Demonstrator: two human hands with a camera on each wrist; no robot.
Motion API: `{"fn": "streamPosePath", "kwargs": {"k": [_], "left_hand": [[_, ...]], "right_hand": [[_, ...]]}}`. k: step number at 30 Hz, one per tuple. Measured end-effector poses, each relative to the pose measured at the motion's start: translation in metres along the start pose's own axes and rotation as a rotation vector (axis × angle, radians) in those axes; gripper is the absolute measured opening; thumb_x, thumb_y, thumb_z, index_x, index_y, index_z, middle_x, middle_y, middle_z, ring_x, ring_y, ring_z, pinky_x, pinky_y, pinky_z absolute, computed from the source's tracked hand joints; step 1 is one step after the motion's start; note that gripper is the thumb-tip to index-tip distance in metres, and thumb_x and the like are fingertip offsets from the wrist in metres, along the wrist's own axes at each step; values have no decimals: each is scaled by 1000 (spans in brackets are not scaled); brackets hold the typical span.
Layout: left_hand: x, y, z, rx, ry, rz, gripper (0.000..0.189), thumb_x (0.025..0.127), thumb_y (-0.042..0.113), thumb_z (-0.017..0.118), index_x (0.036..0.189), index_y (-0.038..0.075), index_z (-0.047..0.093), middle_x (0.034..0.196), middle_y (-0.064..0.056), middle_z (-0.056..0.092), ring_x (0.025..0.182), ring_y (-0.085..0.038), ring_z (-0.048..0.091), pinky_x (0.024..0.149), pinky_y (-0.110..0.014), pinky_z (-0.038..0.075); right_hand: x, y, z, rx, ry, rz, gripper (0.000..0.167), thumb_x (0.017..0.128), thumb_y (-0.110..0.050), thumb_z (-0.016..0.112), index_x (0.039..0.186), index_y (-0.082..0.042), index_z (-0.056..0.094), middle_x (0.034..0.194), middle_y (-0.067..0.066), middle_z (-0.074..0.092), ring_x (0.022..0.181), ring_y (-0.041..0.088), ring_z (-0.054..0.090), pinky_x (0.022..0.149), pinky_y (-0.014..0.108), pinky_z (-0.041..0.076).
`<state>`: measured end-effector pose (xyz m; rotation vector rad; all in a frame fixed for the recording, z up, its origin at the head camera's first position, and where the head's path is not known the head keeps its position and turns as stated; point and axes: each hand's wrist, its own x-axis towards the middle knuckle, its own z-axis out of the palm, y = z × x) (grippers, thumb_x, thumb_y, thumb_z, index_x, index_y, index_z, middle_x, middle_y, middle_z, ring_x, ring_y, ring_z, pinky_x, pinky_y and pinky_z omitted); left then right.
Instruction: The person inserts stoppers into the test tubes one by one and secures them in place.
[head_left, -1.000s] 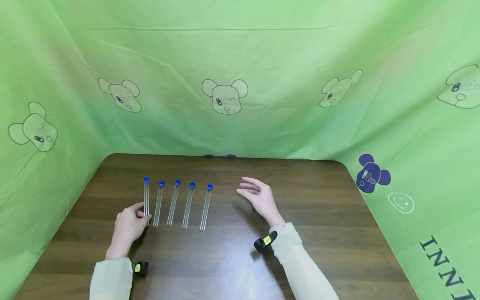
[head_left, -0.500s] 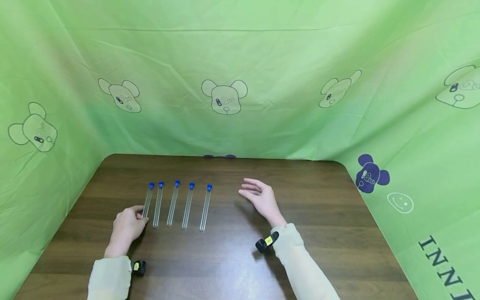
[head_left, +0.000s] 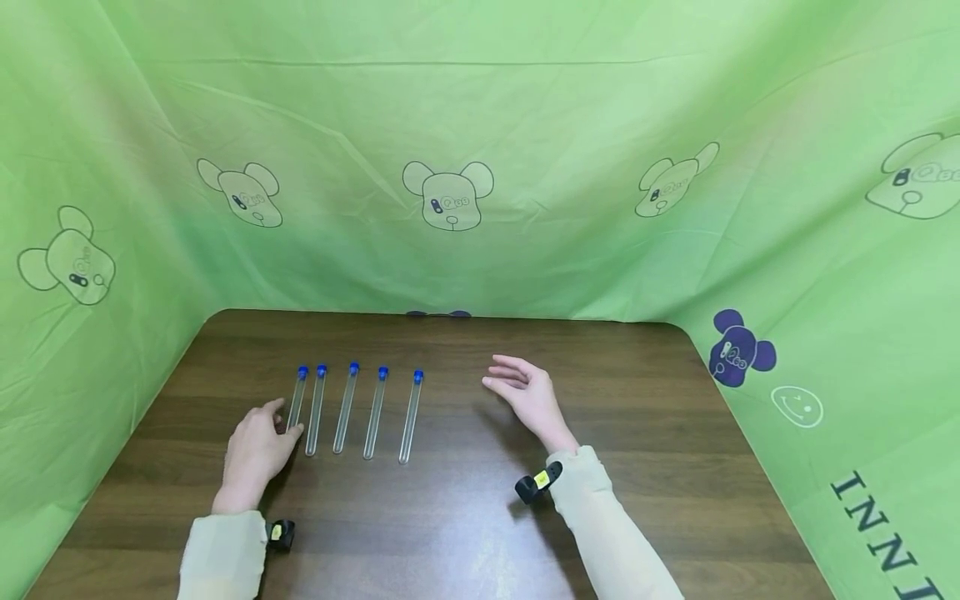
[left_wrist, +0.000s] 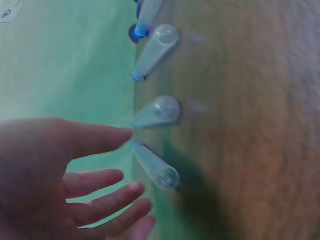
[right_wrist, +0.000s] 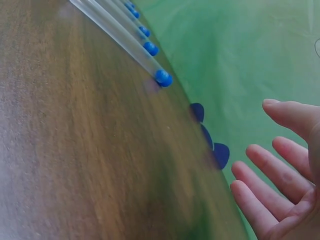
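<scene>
Several clear test tubes with blue caps lie in a slanted row on the wooden table, caps toward the back. My left hand (head_left: 257,448) is beside the leftmost test tube (head_left: 297,398) and overlaps its lower end in the head view. The left wrist view shows the thumb and fingers spread, with that tube (left_wrist: 158,169) lying past the fingertips and nothing pinched between them. To the right of the row, my right hand (head_left: 529,402) hovers over the table with relaxed, parted fingers and holds nothing; the rightmost test tube (head_left: 411,417) is the closest to it.
Green cloth (head_left: 450,267) with bear drawings hangs behind the table (head_left: 420,533) and along both sides. A small black camera (head_left: 538,483) is strapped to the right wrist, and another black camera (head_left: 281,535) to the left.
The leftmost test tube's capped end has come down to the right, next to the others. My left fingers have let go of it and spread. The right hand has drifted slightly right.
</scene>
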<state>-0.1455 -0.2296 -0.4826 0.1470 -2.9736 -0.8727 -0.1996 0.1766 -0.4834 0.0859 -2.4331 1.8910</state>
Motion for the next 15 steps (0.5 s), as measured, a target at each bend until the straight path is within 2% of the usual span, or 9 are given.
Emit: {"fn": "streamPosePath", "kwargs": {"k": [5, 12, 15], "left_hand": [[7, 14, -4, -25, 60, 42, 62, 97, 24, 67, 145, -9, 46, 134, -35, 52, 118, -55, 52, 93, -64, 44], [21, 37, -9, -48, 80, 129, 63, 98, 26, 67, 149, -4, 45, 145, -34, 45, 124, -55, 49, 94, -66, 44], [29, 48, -10, -50, 90, 179, 63, 98, 26, 68, 149, -3, 46, 147, -31, 46, 127, -52, 48, 96, -65, 43]], "right_hand": [[4, -3, -5, -27, 26, -14, 44, 91, -17, 79, 131, -3, 66, 116, 15, 72, 108, 28, 69, 97, 38, 51], [11, -9, -16, -32, 51, -37, 47, 94, -24, 76, 133, -1, 64, 127, 19, 67, 117, 31, 65, 104, 41, 46], [15, -16, -23, -67, 76, -51, 45, 98, -28, 72, 134, -3, 64, 131, 17, 65, 120, 29, 63, 105, 40, 44]]}}
